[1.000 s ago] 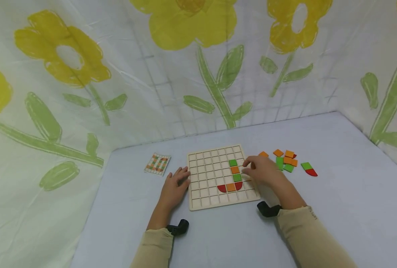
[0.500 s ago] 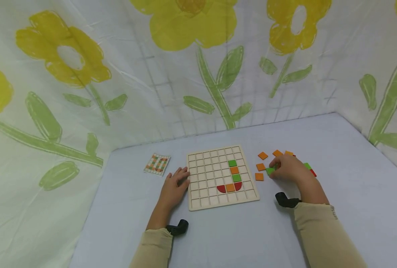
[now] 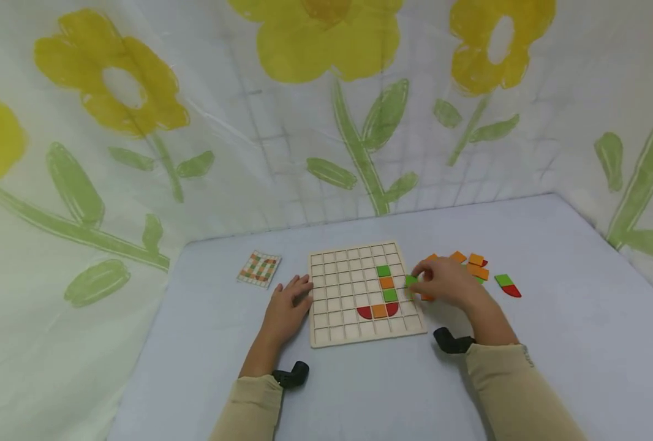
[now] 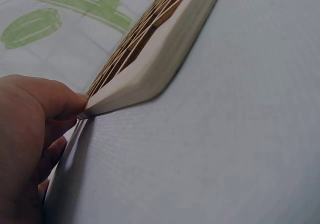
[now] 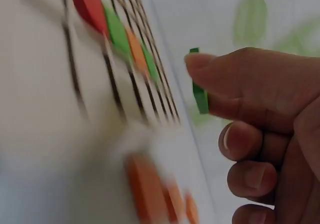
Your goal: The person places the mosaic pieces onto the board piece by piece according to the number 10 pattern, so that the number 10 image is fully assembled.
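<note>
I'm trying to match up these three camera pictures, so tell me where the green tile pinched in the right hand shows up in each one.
Head view: the green tile sits right of centre, at the right hand's fingertips, by the right edge of the wooden grid board.
Left wrist view: not in it; only the left hand at the board's edge.
Right wrist view: upper centre, edge-on under the thumb.
Shared landmark: the wooden grid board.

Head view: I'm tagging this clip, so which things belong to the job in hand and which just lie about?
In the job:
right hand pinching a green tile
left hand touching the grid board
loose tiles

Lying about:
pattern card
flowered sheet
</note>
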{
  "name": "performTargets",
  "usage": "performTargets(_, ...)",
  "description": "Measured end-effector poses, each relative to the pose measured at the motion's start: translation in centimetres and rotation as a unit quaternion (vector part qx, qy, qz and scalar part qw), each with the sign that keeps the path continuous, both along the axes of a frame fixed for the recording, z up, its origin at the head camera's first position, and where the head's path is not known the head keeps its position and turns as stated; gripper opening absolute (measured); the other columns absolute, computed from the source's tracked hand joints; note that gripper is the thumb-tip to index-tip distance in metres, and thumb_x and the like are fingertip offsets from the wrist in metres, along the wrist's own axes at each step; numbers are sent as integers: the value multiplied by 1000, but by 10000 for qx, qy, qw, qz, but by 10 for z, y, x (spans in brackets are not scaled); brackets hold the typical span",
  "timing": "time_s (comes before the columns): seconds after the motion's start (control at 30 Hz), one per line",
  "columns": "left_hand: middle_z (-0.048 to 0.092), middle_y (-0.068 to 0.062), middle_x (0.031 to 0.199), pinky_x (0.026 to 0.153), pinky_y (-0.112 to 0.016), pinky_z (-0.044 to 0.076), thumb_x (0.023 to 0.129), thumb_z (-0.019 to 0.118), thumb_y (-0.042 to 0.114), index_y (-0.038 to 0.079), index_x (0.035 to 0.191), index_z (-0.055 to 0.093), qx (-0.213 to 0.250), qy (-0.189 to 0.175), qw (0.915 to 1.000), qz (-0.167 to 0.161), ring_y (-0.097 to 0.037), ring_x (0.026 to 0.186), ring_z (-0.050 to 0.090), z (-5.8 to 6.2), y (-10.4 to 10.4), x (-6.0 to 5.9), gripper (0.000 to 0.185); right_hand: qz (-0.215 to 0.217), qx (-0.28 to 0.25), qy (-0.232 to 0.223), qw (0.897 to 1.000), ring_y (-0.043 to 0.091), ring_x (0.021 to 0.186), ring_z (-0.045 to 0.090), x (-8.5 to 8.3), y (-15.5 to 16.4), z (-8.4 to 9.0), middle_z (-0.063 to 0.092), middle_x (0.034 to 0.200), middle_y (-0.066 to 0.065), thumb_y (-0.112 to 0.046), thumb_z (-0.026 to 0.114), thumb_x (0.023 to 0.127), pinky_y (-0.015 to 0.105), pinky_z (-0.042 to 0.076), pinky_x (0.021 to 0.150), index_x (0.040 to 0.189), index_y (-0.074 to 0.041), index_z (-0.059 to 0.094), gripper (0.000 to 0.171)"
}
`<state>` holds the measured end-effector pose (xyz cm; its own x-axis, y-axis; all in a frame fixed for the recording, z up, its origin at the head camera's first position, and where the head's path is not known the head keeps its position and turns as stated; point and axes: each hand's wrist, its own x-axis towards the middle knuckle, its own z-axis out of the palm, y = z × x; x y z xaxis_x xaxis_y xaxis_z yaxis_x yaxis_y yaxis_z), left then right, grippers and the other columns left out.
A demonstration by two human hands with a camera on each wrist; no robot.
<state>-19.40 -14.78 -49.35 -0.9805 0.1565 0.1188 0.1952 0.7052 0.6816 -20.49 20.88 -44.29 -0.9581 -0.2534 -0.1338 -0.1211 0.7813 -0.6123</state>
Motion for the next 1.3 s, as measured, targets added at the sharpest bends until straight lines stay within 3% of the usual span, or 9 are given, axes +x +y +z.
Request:
performTargets(0.13, 53, -2, 146, 123, -52, 12, 95, 65, 20, 11, 126, 67, 97, -31, 9999, 2, -25, 144, 38, 1, -2, -1, 33, 623, -218, 57, 9978, 14, 72, 54, -1, -55, -1, 62, 78, -2, -32, 78, 82, 30, 46, 62, 103, -14, 73, 28)
performTargets(0.27, 53, 0, 146, 124, -51, 12, 95, 65, 21, 13, 126, 67, 75, -79, 9999, 25, -23, 144, 38, -1, -3, 0, 33, 819, -176, -54, 9965, 13, 75, 56, -3, -86, -6, 66, 86, -4, -28, 78, 82, 30, 50, 66, 101, -15, 74, 23)
performTargets(0.6, 52, 2, 147, 124, -50, 13, 95, 65, 21, 15, 126, 67, -117, -48, 9999, 68, -21, 144, 38, 6, 0, -3, 32, 736, 24, 13, 9973, 12, 85, 62, -3, -88, -8, 71, 98, -4, -25, 72, 86, 34, 53, 76, 101, -21, 75, 15)
performTargets(0.8, 52, 2, 147, 124, -48, 12, 95, 64, 22, 14, 127, 66, -84, -191, 9997, 110, -21, 145, 37, 2, -1, -1, 33, 871, 51, -23, 9962, 15, 84, 61, -8, -69, -5, 69, 96, -2, -25, 73, 87, 34, 52, 72, 106, -19, 74, 19)
performTargets(1.07, 52, 1, 147, 124, -49, 12, 95, 64, 21, 12, 127, 66, -46, -166, 9998, 98, -22, 145, 37, 3, -2, 1, 34, -250, 132, -449, 9986, 24, 79, 54, -15, 4, 7, 61, 95, 11, -28, 73, 87, 31, 46, 62, 117, -9, 68, 36)
performTargets(1.3, 51, 3, 148, 124, -48, 12, 96, 63, 22, 14, 128, 65, -105, -197, 9997, 101, -21, 145, 37, 2, -1, 1, 33, -293, 209, -613, 9975, 26, 88, 56, -17, 36, -9, 62, 100, 14, -24, 77, 81, 34, 47, 71, 115, -7, 70, 39)
